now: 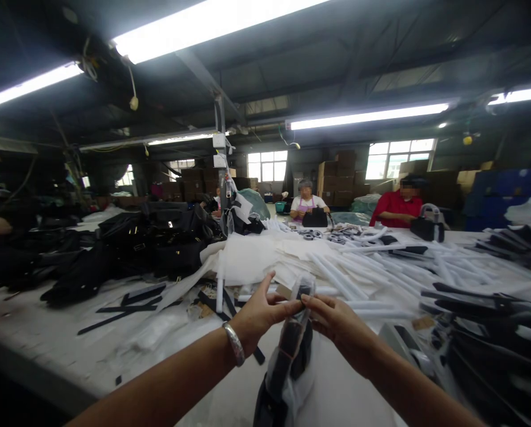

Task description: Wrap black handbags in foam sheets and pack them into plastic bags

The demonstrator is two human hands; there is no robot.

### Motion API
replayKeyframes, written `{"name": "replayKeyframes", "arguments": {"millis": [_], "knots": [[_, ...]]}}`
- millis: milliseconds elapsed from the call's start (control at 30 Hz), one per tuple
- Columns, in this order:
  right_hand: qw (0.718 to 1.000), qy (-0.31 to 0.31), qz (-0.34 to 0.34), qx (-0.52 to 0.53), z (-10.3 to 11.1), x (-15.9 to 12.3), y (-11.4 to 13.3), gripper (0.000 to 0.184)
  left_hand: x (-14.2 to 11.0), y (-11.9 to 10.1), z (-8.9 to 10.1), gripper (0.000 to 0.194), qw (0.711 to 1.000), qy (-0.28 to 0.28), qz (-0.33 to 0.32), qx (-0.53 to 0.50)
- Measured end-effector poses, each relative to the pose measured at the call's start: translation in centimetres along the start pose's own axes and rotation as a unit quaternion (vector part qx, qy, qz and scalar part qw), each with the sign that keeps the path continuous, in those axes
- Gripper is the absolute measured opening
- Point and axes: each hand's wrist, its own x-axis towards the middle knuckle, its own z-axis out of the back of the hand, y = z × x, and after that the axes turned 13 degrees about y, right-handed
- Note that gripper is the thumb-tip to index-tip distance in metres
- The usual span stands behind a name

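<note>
A dark bag strap (290,341) wrapped in clear plastic rises from the bottom middle of the head view. It widens into a black piece (269,409), partly cut off by the frame. Near the top of the strap, the thumb and fingers of my left hand (259,311) pinch the wrapping, its index finger raised. From the other side, my right hand (343,320) grips the same spot with its fingertips, which meet those of my left. A silver bracelet (234,344) circles my left wrist. What exactly lies between the fingertips is too small to tell.
White sheets (248,261) and white tubes (336,276) are heaped beyond my hands. Black bags (172,237) pile up at left, near loose black strips (130,299). More black bags (483,350) and a grey tape dispenser (403,341) lie at right. Two co-workers sit across the table.
</note>
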Motion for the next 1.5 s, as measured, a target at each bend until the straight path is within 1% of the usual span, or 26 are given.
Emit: {"name": "replayKeyframes", "arguments": {"millis": [67,100,167,267,300,367,467,600,767,867,933,1000,1100,1267,1333,1400,1500], "knots": [[1.0,0.017,0.006,0.011,0.2,0.0,0.0,0.039,0.1,0.1,-0.1,0.118,1.0,0.011,-0.018,-0.012],[1.0,0.023,0.008,0.016,0.3,0.0,0.0,0.039,0.2,0.1,-0.2,0.113,1.0,0.01,-0.024,-0.007],[0.999,0.036,0.014,0.033,0.5,-0.1,0.1,0.037,0.2,0.0,-0.2,0.09,0.999,0.02,-0.033,0.014],[0.992,0.052,0.031,0.113,0.9,-0.4,0.0,0.036,0.1,-0.2,-0.1,0.048,0.995,0.067,-0.056,0.047],[0.986,0.055,0.036,0.151,0.9,-0.6,0.0,0.037,0.0,-0.3,0.0,0.039,0.994,0.077,-0.062,0.054],[0.975,0.052,0.045,0.211,1.0,-0.9,-0.4,0.038,-0.1,-0.4,0.2,0.032,0.993,0.074,-0.064,0.066],[0.971,0.046,0.066,0.224,0.6,-1.4,-1.1,0.033,-0.2,-0.6,0.4,0.032,0.993,0.06,-0.068,0.074],[0.977,0.03,0.107,0.183,-1.0,-1.6,-1.8,0.041,-0.5,-0.8,0.2,0.034,0.992,0.063,-0.07,0.08],[0.98,-0.033,0.136,0.145,-3.0,-1.5,-1.9,0.044,-0.8,-0.8,-0.4,0.028,0.985,0.049,-0.086,0.144],[0.979,-0.06,0.151,0.123,-3.7,-1.3,-2.0,0.045,-1.0,-0.6,-0.6,0.025,0.975,0.045,-0.105,0.19],[0.978,-0.091,0.154,0.111,-4.1,-1.2,-2.0,0.045,-1.1,-0.4,-0.9,0.024,0.966,0.028,-0.124,0.225],[0.976,-0.119,0.155,0.098,-4.3,-1.2,-2.0,0.046,-1.3,-0.2,-1.2,0.023,0.956,-0.001,-0.146,0.255],[0.976,-0.123,0.157,0.083,-4.4,-1.2,-1.8,0.046,-1.7,-0.1,-1.7,0.022,0.95,-0.027,-0.166,0.261],[0.977,-0.131,0.155,0.059,-4.2,-1.3,-2.0,0.043,-2.4,-0.6,-2.3,0.023,0.966,0.004,-0.144,0.216],[0.977,-0.14,0.153,0.049,-4.1,-1.2,-2.4,0.042,-2.3,-0.5,-2.2,0.025,0.968,0.004,-0.134,0.213],[0.975,-0.152,0.157,0.048,-4.0,-1.1,-2.8,0.042,-2.2,-0.3,-2.0,0.024,0.964,-0.006,-0.131,0.23],[0.973,-0.16,0.158,0.051,-3.7,-0.8,-3.4,0.041,-1.8,-0.1,-1.7,0.021,0.949,-0.022,-0.137,0.284]]}}
